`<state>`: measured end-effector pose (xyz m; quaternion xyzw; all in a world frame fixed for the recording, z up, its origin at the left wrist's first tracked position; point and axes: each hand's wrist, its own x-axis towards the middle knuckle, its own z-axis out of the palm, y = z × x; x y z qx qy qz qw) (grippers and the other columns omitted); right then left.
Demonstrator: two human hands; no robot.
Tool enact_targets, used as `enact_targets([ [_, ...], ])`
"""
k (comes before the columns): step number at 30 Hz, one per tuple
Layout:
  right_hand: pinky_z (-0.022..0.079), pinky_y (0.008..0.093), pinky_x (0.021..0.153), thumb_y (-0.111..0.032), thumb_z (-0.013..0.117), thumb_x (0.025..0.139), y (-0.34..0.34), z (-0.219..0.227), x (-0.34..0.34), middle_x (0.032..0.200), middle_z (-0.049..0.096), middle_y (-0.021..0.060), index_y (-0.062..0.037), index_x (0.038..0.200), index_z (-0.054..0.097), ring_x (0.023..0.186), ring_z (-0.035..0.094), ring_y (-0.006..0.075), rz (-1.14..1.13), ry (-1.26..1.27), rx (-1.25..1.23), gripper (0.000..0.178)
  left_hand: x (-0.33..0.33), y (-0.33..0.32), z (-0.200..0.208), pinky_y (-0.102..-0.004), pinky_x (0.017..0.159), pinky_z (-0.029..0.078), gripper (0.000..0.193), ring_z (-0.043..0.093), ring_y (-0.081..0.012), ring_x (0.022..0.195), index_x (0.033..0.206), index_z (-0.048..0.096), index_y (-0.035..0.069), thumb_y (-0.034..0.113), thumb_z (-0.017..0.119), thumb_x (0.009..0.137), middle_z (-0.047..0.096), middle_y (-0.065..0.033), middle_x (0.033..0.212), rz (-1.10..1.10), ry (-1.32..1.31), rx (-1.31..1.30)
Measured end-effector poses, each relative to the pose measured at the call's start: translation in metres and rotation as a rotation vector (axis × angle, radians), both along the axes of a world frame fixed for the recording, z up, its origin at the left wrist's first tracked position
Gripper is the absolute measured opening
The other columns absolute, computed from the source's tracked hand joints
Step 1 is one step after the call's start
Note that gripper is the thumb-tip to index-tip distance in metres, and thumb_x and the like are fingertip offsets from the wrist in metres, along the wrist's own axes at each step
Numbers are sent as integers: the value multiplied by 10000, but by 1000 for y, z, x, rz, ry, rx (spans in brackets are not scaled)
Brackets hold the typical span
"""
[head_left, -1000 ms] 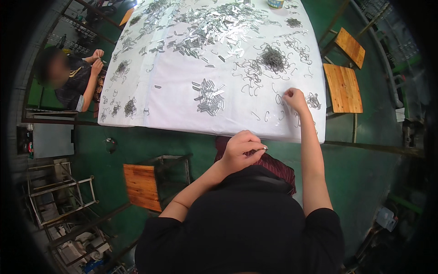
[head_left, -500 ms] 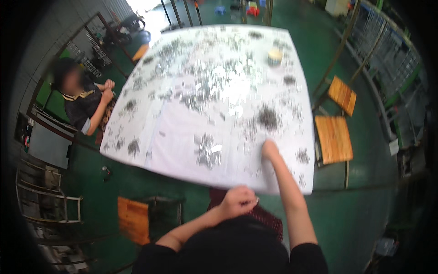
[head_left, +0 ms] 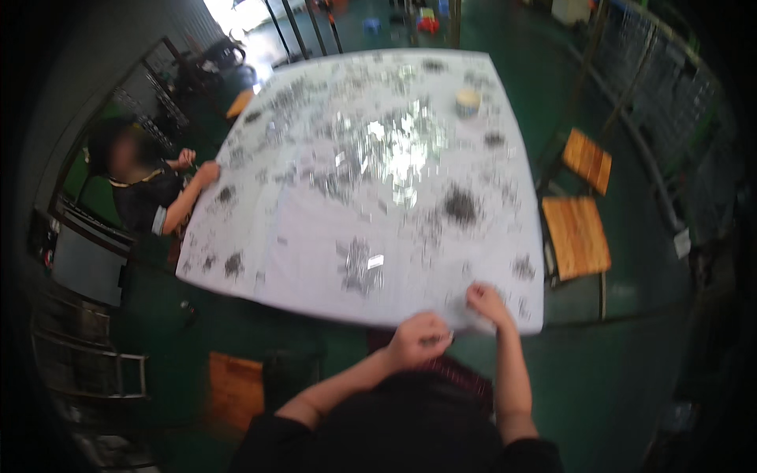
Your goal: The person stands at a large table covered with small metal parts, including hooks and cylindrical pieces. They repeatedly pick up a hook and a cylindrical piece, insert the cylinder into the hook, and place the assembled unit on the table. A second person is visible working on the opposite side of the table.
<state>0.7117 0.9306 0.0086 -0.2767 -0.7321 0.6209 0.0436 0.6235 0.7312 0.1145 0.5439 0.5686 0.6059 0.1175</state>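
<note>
A small round pale tub (head_left: 467,102) stands near the far right corner of the table (head_left: 236,293), a yellowish band around its side; what is printed on it is too blurred to tell. The table carries a large white cloth (head_left: 315,229) stitched with dark and silvery flower patterns, glinting brightest in the middle.

The near edge runs just in front of me, and the cloth's near right corner hangs over it. Green floor lies open beyond that edge on the right, where two wooden stools (head_left: 577,235) stand just beside the table's right side. Another wooden stool (head_left: 234,390) sits low to my left. At the far left edge a co-worker's hand (head_left: 208,172) rests on the cloth.

My right hand (head_left: 486,303) lies flat on the cloth at the near edge close to the right corner, fingers spread and pressing down. My left hand (head_left: 420,340) hovers just off the near edge beside it, fingers curled shut into a pinch; I cannot tell what they hold.
</note>
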Motion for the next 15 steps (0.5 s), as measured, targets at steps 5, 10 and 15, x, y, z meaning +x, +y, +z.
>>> enact_targets([
  [5, 410, 332, 503, -116, 518, 715, 19, -26, 21, 548, 528, 165, 52, 666, 543, 486, 514, 233, -303, -23, 442, 177, 9, -6, 0, -263, 519, 405, 92, 518, -181, 612, 724, 588, 3, -13, 641, 651, 549, -69, 711, -33, -59, -44],
  [10, 424, 321, 522, -136, 555, 728, 43, -23, 11, 569, 557, 138, 38, 716, 589, 509, 534, 228, -304, -94, 506, 177, 14, -14, -4, -257, 517, 398, 89, 514, -170, 609, 720, 589, 0, -17, 632, 644, 546, -67, 704, -49, -60, -58],
  [15, 446, 332, 574, -164, 581, 744, 72, -34, -11, 633, 593, 135, -35, 836, 648, 585, 577, 244, -227, -186, 540, 172, 7, -16, -4, -254, 512, 393, 94, 510, -163, 607, 730, 605, 6, -15, 633, 642, 545, -58, 698, -10, -33, -32],
])
